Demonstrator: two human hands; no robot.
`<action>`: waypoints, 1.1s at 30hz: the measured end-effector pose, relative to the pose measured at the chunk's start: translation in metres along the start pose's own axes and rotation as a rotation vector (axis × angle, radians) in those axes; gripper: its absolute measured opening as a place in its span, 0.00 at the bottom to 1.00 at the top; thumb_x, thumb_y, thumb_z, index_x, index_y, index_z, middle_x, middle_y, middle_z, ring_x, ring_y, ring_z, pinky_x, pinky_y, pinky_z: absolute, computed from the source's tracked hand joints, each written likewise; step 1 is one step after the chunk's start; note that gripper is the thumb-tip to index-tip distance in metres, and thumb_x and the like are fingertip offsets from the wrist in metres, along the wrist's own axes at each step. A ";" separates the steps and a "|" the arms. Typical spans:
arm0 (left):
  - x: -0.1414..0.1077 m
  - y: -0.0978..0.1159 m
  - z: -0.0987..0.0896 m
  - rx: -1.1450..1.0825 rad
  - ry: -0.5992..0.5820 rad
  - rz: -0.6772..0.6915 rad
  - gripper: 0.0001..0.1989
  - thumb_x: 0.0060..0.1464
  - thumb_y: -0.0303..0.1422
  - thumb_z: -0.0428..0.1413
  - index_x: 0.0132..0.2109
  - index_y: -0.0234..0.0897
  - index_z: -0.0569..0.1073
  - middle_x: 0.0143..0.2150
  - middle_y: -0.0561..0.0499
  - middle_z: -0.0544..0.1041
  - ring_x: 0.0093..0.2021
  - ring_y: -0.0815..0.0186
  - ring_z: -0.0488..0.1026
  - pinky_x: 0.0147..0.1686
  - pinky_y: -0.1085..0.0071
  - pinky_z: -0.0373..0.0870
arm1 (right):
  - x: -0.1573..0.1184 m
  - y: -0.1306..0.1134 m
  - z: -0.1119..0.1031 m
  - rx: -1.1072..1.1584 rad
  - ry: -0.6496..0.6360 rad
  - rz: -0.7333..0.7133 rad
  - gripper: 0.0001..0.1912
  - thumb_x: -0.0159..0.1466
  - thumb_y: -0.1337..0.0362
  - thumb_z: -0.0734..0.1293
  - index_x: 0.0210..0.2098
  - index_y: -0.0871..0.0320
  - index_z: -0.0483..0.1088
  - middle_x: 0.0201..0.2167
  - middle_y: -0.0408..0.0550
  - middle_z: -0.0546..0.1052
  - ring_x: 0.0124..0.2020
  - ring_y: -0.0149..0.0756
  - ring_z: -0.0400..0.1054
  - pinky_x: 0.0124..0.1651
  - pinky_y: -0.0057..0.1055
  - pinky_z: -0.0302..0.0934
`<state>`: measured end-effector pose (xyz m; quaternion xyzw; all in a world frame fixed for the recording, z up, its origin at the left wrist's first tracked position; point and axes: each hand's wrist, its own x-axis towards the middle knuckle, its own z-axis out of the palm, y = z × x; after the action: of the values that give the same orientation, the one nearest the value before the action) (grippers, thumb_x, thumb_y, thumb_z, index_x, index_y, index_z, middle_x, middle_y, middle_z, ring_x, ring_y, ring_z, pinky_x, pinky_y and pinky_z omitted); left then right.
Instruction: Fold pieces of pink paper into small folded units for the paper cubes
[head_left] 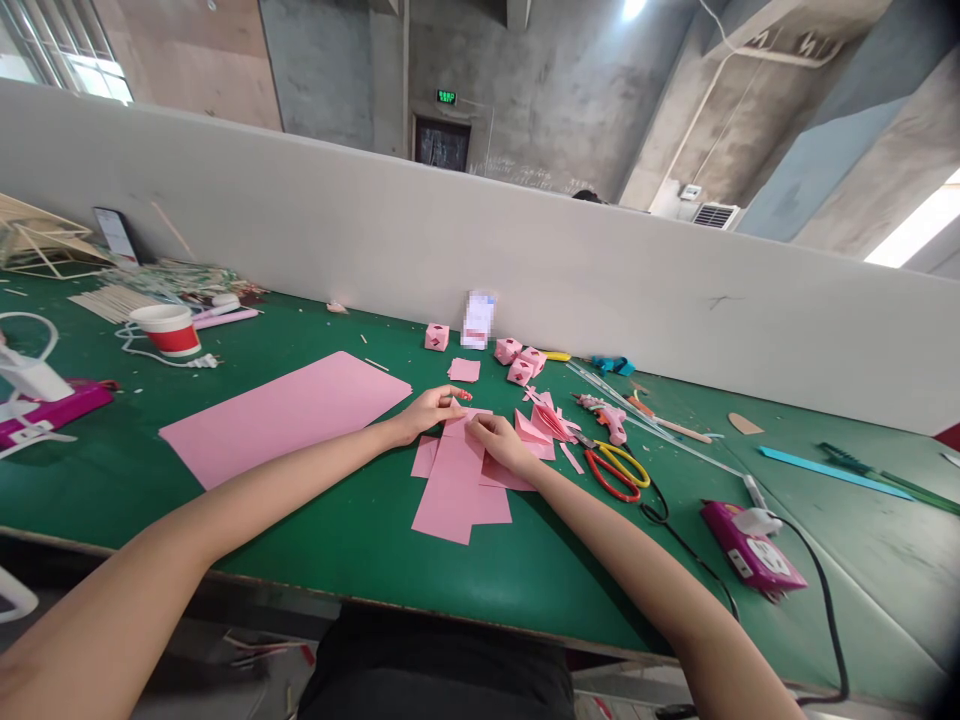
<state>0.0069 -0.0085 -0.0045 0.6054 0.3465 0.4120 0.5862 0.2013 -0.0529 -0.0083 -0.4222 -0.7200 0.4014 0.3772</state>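
At the middle of the green table (300, 540), my left hand (433, 412) and my right hand (496, 440) pinch the far end of a pink paper strip (450, 490). The strip slants toward me over other pink paper pieces (491, 505). My left index finger, with something red at its tip, reaches out past the paper. A small stack of pink squares (464, 370) lies just beyond my hands. Folded pink paper (551, 420) sits close to the right hand, beside scissors (619, 470) with red and yellow handles.
A large pink sheet (292, 410) lies on the left. Pink paper cubes (437, 337) and a phone (478, 320) stand by the partition (637, 290). To the right are a glue gun (606, 415) and a corded purple power strip (754, 550). A red-and-white cup (166, 330) stands left.
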 end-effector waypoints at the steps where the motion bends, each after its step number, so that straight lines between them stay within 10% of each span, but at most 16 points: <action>1: 0.000 0.000 0.000 -0.004 0.006 0.002 0.22 0.45 0.38 0.69 0.48 0.36 0.77 0.25 0.58 0.71 0.27 0.70 0.66 0.30 0.73 0.60 | 0.000 0.000 0.000 0.005 0.003 0.001 0.19 0.64 0.51 0.63 0.22 0.55 0.58 0.23 0.39 0.61 0.27 0.31 0.54 0.31 0.31 0.49; 13: 0.005 -0.004 -0.001 -0.124 0.170 0.008 0.24 0.42 0.40 0.70 0.46 0.36 0.74 0.31 0.55 0.74 0.30 0.68 0.73 0.32 0.72 0.66 | -0.001 0.004 0.003 0.145 -0.024 0.097 0.19 0.65 0.50 0.64 0.24 0.54 0.62 0.18 0.39 0.66 0.19 0.32 0.62 0.24 0.30 0.54; 19: 0.008 -0.010 -0.003 -0.097 0.216 0.017 0.23 0.45 0.41 0.68 0.46 0.37 0.72 0.29 0.55 0.74 0.28 0.66 0.73 0.31 0.70 0.67 | -0.003 0.002 0.001 0.241 0.064 0.056 0.18 0.63 0.50 0.69 0.48 0.53 0.68 0.23 0.34 0.64 0.24 0.31 0.59 0.27 0.28 0.53; 24: 0.006 -0.011 -0.001 -0.001 0.214 0.046 0.20 0.48 0.39 0.65 0.47 0.37 0.72 0.30 0.54 0.75 0.29 0.65 0.74 0.31 0.70 0.68 | -0.005 -0.002 -0.003 0.308 0.026 0.063 0.21 0.63 0.49 0.71 0.50 0.53 0.72 0.21 0.34 0.61 0.24 0.30 0.56 0.28 0.29 0.52; 33: 0.002 -0.006 0.005 0.255 0.202 0.227 0.15 0.53 0.39 0.63 0.47 0.40 0.76 0.61 0.43 0.72 0.61 0.53 0.70 0.55 0.61 0.69 | -0.002 -0.001 -0.003 0.428 0.092 0.133 0.25 0.58 0.46 0.74 0.47 0.56 0.75 0.25 0.38 0.68 0.24 0.29 0.58 0.28 0.29 0.53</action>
<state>0.0131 -0.0085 -0.0101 0.6654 0.3826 0.4869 0.4169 0.2044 -0.0542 -0.0067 -0.3969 -0.5711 0.5493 0.4633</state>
